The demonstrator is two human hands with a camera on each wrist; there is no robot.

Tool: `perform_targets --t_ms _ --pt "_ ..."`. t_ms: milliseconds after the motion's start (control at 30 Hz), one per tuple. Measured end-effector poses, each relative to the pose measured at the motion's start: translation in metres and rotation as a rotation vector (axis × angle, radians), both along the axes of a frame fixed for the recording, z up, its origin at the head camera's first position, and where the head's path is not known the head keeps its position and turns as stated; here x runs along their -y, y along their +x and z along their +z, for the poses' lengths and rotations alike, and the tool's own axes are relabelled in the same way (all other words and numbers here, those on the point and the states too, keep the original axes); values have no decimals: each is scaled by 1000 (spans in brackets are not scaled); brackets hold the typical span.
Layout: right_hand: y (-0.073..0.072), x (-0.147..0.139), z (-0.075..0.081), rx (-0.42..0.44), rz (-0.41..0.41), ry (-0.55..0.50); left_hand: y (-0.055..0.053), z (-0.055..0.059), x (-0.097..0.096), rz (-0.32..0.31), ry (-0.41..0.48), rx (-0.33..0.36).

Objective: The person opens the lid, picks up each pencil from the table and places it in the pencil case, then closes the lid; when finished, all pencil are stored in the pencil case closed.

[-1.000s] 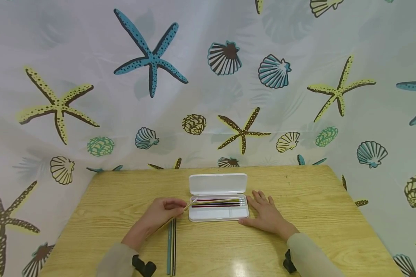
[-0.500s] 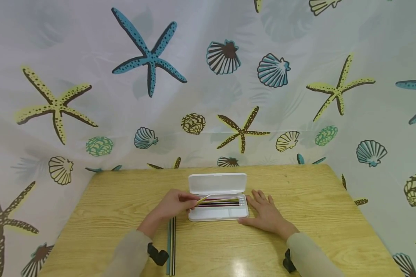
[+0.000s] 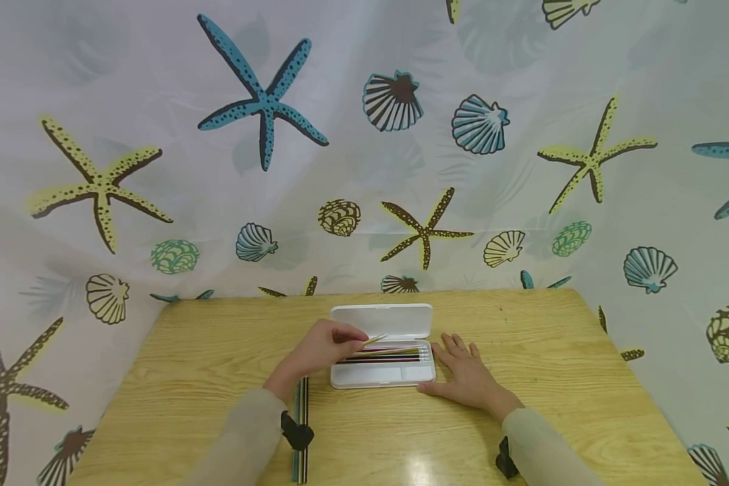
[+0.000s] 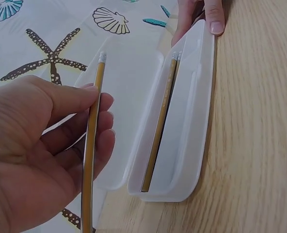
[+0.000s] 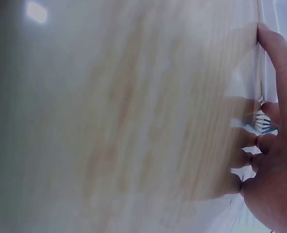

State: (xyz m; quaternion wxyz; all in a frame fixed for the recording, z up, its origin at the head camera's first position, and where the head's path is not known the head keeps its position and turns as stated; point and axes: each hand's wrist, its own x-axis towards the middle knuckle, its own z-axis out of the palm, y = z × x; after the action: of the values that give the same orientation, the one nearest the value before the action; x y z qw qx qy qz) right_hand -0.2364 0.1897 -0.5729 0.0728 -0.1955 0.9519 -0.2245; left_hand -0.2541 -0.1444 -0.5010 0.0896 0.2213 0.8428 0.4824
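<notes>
Left hand (image 4: 27, 150) pinches pencil (image 4: 89, 150) near its eraser, seemingly for aiming; right hand (image 3: 466, 379), fingers (image 3: 451, 345) spread, touches open case's (image 3: 370, 375) end, probably steadying it.

The held pencil (image 4: 89, 145) runs off the left wrist view's bottom.

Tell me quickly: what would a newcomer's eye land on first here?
Probably the big blue starfish printed on the pale cloth behind the table. Next, the open white pencil case on the table, pencils lying in its far compartment. Then the left hand pinching a yellow pencil above it, while the right hand rests at the case's right end.
</notes>
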Motion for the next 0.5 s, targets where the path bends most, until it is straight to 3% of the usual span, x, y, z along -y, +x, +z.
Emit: perform_targets --t_ms 267,500 --pt "2 2 4 10 -8 1 -8 -5 -26 3 -65 -73" --pt "0 0 2 2 -8 9 -9 -9 -52 55 -100 -88"
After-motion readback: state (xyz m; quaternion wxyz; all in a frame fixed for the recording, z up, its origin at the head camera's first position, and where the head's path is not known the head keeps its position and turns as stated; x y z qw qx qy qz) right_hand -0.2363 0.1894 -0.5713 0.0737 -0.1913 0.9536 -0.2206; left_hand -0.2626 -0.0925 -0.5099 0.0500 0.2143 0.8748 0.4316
